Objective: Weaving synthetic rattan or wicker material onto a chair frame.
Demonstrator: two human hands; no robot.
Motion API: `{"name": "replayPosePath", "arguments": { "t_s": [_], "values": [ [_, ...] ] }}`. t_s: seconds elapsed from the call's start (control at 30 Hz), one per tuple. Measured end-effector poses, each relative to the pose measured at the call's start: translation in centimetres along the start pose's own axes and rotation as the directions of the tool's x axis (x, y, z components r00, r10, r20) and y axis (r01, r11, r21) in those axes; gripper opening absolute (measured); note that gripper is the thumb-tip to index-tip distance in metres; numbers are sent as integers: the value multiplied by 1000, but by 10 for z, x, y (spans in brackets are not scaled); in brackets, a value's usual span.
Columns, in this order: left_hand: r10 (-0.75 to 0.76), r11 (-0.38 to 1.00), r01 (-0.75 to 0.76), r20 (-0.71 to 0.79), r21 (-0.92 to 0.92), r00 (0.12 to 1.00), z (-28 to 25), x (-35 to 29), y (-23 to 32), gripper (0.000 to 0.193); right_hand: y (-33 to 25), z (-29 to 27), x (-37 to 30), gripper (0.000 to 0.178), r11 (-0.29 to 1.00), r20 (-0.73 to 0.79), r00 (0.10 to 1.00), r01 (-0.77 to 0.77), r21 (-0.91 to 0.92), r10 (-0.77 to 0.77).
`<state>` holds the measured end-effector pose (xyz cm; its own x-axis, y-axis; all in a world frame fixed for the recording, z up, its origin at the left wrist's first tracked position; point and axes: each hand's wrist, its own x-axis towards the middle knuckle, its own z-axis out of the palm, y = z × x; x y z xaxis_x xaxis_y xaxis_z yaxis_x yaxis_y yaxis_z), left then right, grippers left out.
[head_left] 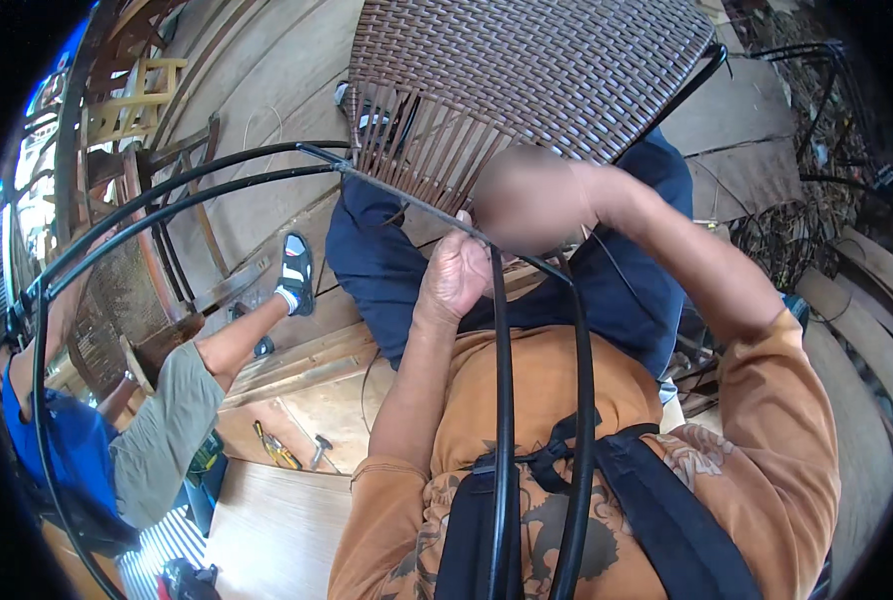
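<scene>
A chair with a brown woven seat [527, 70] tilts over my lap, its black metal tubes [502, 400] running down across my chest. Toward me the close weave gives way to loose parallel strips [427, 140] that reach a thin metal bar [397, 190]. My left hand [457, 272] is closed at this bar, fingertips up against the strip ends; what lies between them is hidden. Beside it, just to the right, my right hand [532, 200] is over the strips' edge. A blur covers its fingers, so its grip does not show.
At left sits another person in a blue top [52, 430] and grey shorts, one sandalled foot [297, 275] stretched toward me. Pliers [275, 445] and a hammer [321, 452] lie on a board below. Wooden frames [147, 100] stand upper left; black tubing [837, 80] is upper right.
</scene>
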<state>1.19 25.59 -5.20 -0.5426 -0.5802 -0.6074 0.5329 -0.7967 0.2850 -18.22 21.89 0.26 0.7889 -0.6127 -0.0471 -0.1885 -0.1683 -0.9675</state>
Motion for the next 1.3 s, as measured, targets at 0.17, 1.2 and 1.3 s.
{"name": "replayPosePath", "arguments": {
  "t_s": [0.17, 1.2, 1.3],
  "values": [
    [65, 991, -78, 115, 112, 991, -9, -4, 1, 51, -14, -15, 58, 13, 760, 158, 844, -532, 374, 513],
    [20, 994, -13, -59, 110, 998, 2, -4, -12, 47, -52, 87, -119, 12, 860, -276, 815, -472, 195, 510],
    [19, 992, -12, -53, 125, 998, -6, -3, -13, 49, -54, 79, -113, 12, 766, -183, 772, -512, 389, 609]
  ]
}}
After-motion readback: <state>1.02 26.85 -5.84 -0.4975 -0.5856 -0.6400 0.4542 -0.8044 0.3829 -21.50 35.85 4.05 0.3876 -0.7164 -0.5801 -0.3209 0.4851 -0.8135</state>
